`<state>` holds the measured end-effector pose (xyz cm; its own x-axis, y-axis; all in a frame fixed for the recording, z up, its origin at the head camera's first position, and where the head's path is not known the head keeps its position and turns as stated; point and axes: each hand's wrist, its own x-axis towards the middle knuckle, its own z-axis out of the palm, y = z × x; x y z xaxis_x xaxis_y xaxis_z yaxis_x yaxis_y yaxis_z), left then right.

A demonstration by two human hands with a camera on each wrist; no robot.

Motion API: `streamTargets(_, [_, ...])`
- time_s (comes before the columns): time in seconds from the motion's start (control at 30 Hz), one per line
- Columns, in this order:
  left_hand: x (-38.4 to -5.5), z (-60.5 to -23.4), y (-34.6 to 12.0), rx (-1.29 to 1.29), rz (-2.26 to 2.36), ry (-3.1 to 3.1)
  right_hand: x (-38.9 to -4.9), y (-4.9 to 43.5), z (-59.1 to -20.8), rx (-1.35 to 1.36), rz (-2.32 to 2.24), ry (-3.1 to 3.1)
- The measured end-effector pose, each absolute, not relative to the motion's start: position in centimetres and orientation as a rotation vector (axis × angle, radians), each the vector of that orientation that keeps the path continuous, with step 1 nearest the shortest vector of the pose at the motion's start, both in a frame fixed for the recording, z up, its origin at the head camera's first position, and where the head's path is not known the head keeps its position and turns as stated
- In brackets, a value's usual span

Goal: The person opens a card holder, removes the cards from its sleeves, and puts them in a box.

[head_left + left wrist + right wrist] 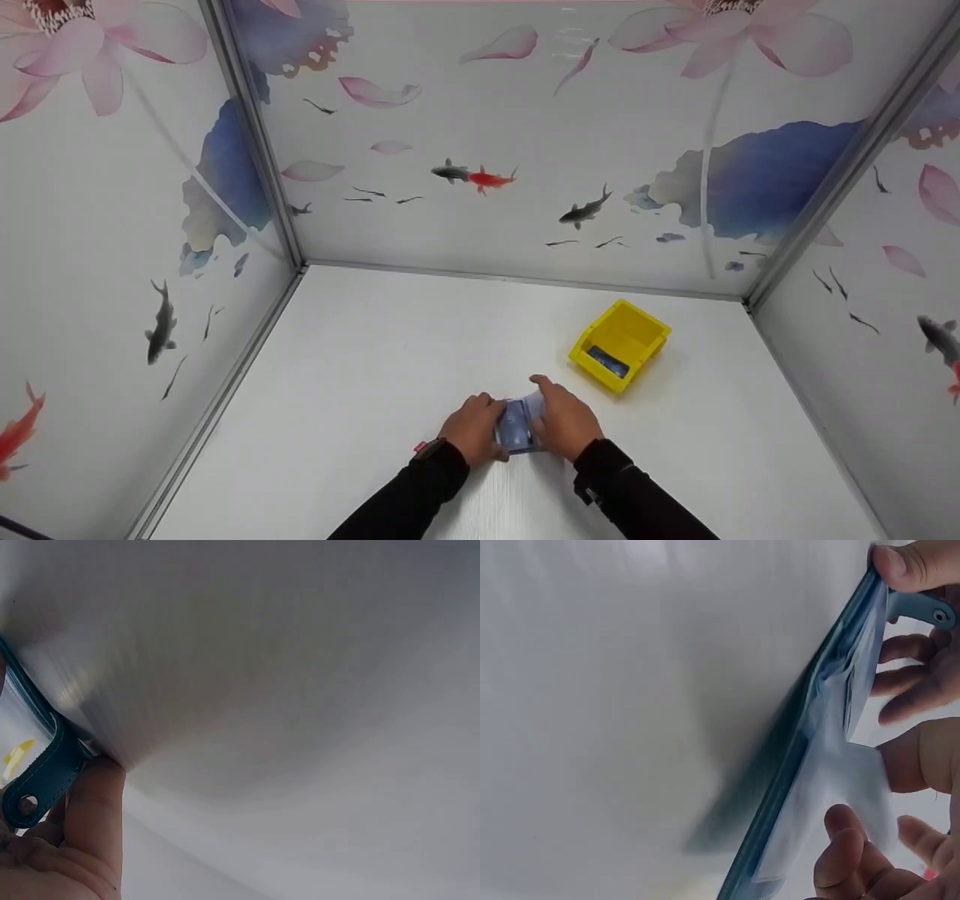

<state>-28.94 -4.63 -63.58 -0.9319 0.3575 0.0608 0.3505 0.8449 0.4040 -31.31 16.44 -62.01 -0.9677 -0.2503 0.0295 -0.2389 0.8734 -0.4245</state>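
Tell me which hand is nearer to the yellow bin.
Right. The right hand is in front of the yellow bin, slightly left; the left hand is farther left, gripping the left side of the blue booklet.

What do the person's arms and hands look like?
Both sleeves are long and black. The left hand and right hand are bare, without gloves. A dark band with a small red piece shows at the left wrist; a dark fitting, too small to identify, at the right cuff.

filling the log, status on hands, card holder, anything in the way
Left hand grips open teal card holder. Right hand touches clear sleeve. Yellow bin apart, not blocking.
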Motion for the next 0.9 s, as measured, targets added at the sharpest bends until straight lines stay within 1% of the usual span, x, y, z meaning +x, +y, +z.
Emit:
streamTargets(0.27, [-28.8, -63.6, -4.5, 0.560, 0.613, 3.005, -31.7, 17.6, -62.0, -0.147, -0.762, 2.938])
streamTargets(0.47, [-29.0, -64.7, -4.5, 0.579, 0.598, 3.044, -32.0, 18.2, -62.1, -0.074, -0.750, 2.905])
streamTargets(0.6, [-29.0, -64.7, -4.5, 0.580, 0.601, 3.046, -32.0, 18.4, -62.3, -0.072, -0.722, 2.926])
streamTargets(0.9, [-28.6, -63.4, -4.5, 0.546, 0.631, 3.003, -32.1, 18.0, -62.4, -0.217, -0.689, 2.993])
